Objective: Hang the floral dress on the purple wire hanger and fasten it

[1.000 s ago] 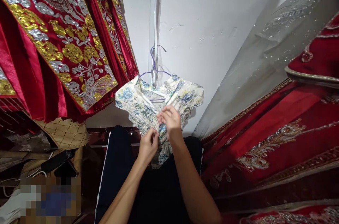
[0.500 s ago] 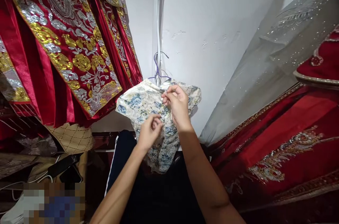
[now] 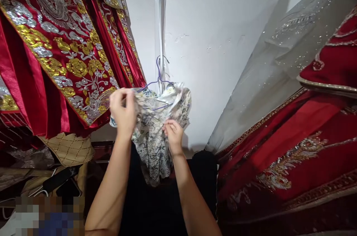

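Below the purple hanger [image 3: 158, 80], the floral dress [image 3: 152, 135] hangs half-bunched; left hand [image 3: 122, 111] grips its shoulder, right hand [image 3: 173, 135] pinches the front, straightening seemingly unfinished.

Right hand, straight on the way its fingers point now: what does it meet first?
The right hand already pinches the floral garment; straight on, more of that cloth, then probably the white wall behind. Depth is unclear.

Both forearms are bare right down into the bottom of the frame, no sleeves showing. The left hand [image 3: 122, 111] and the right hand [image 3: 173, 136] wear nothing: no gloves, no rings, no watch or band at either wrist.
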Action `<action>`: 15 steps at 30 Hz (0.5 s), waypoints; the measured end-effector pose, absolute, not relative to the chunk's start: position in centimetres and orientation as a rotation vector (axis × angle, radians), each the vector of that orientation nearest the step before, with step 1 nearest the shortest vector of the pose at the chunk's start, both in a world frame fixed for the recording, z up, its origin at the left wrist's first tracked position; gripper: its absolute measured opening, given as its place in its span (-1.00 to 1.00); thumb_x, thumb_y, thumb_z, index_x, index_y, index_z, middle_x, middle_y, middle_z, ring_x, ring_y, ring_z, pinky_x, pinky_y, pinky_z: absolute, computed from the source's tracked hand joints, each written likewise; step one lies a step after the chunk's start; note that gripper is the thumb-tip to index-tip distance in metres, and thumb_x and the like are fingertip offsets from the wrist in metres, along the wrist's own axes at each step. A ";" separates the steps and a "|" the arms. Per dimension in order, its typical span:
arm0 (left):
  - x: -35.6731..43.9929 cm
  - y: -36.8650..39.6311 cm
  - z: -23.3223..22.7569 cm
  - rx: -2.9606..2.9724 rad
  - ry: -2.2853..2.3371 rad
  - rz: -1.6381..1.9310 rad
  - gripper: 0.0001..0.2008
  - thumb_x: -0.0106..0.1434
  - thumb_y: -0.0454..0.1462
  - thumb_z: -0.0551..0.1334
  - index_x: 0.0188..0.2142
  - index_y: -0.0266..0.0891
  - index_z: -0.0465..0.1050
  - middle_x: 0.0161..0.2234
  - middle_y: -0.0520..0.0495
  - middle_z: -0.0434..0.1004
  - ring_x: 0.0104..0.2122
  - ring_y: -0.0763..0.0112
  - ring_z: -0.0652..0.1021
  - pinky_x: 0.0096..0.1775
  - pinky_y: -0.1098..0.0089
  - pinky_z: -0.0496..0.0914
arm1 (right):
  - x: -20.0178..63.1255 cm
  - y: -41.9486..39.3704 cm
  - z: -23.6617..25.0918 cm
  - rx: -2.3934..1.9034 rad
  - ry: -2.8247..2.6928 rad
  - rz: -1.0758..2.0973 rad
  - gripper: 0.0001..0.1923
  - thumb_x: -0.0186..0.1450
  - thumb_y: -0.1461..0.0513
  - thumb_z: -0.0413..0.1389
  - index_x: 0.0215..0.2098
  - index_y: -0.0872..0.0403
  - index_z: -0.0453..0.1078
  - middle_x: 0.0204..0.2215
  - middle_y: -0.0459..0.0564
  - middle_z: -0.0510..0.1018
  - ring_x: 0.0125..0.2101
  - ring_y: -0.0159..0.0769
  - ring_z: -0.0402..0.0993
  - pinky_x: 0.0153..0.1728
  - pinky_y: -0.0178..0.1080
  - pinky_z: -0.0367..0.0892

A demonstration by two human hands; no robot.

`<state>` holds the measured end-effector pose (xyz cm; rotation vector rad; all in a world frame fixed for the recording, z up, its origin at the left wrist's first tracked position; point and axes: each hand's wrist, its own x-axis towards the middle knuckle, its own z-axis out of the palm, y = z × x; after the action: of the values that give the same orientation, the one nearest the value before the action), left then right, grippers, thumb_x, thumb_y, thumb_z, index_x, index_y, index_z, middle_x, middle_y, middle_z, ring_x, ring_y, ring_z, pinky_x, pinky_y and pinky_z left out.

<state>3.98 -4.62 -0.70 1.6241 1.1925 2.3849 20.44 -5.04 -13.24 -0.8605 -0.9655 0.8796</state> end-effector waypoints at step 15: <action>3.2 -7.7 -14.2 0.367 0.646 1.722 -0.95 0.25 -0.31 0.28 -0.34 -0.25 0.49 -0.32 -0.04 0.55 -0.28 0.46 0.56 -0.14 0.46 0.41 | 22.2 -10.0 -16.5 -1.056 -0.849 1.273 -0.14 0.03 0.14 0.19 0.28 0.27 0.24 -0.65 -0.18 0.41 -0.68 -0.45 0.09 -0.67 -0.35 0.01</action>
<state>3.20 -7.70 -14.23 0.3669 0.6458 1.7217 22.21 -10.01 -16.49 -1.0559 -0.8493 1.2729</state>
